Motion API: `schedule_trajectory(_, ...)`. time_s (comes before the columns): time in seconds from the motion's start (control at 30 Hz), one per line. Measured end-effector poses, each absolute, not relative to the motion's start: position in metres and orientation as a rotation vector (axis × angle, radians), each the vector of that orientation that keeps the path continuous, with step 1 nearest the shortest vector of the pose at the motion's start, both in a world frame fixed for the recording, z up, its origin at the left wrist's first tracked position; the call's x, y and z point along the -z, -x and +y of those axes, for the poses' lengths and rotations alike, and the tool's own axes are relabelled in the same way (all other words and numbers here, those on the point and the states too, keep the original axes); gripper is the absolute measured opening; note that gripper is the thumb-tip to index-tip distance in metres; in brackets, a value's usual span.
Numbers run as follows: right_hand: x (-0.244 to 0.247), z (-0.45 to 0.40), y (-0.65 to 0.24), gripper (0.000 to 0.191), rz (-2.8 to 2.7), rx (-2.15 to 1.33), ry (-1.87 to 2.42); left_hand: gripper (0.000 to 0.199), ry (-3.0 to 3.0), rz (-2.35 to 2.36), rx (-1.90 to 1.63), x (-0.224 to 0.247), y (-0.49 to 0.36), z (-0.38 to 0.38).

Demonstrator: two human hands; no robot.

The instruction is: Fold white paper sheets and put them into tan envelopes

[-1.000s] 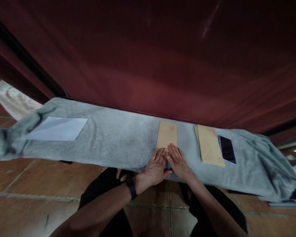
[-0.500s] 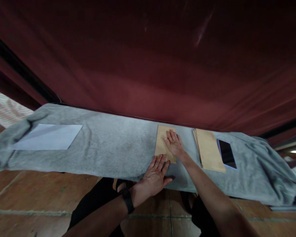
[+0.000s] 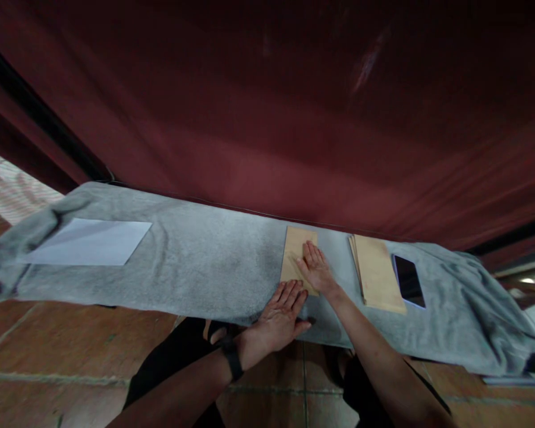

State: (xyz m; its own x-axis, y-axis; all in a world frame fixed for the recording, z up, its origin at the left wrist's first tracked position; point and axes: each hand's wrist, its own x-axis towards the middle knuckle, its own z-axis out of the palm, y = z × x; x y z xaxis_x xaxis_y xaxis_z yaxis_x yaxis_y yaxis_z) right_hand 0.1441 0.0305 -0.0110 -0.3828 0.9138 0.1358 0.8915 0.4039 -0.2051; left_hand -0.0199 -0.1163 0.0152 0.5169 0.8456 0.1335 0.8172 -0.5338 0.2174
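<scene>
Brown envelope [image 3: 295, 252] lies blank under flat right hand [image 3: 315, 271].

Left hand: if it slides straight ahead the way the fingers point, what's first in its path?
Likely the brown envelope. The left hand lies flat with fingertips at its near edge, beside the right hand resting on it.

A long, low bench covered by a grey towel [image 3: 205, 261] runs across the view in front of a dark red curtain, standing on a floor of brown tiles [image 3: 71, 351]. On the towel lie, from left to right, a white sheet of paper [image 3: 87, 242] near the rumpled left end, a single brown envelope [image 3: 294, 252] (partly under a hand), a neat stack of brown envelopes [image 3: 377, 270] and, just beside that stack, a dark phone [image 3: 409, 280] lying face up
</scene>
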Motion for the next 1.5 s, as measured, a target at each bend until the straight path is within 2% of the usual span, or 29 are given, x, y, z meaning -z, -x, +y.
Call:
schedule_trajectory(0.23,0.004,-0.018,-0.150,0.076,-2.495,-0.377,1.531,0.073,-2.588,1.440,-0.282,-0.017,0.019,-0.115)
schedule_trajectory(0.5,-0.006,-0.065,-0.158,0.068,-2.538,-0.544,1.482,0.077,-2.614,1.418,-0.297,-0.007,0.019,-0.116)
schedule_trajectory(0.73,-0.012,-0.012,-0.135,0.060,-2.652,-0.364,1.409,0.069,-2.602,1.464,-0.432,-0.017,0.017,-0.120)
schedule_trajectory(0.97,-0.013,0.039,-0.111,0.056,-2.622,-0.128,1.523,0.068,-2.689,1.445,-0.481,-0.016,0.019,-0.117)
schedule_trajectory(1.13,-0.014,0.051,-0.111,0.061,-2.457,-0.068,1.720,0.069,-2.761,1.414,-0.460,-0.019,0.021,-0.116)
schedule_trajectory(1.3,-0.011,0.031,-0.121,0.067,-2.372,-0.265,1.747,0.066,-2.752,1.462,-0.420,-0.022,0.021,-0.118)
schedule_trajectory(1.5,-0.003,-0.042,-0.159,0.066,-2.361,-0.530,1.512,0.064,-2.636,1.546,-0.391,-0.015,0.019,-0.116)
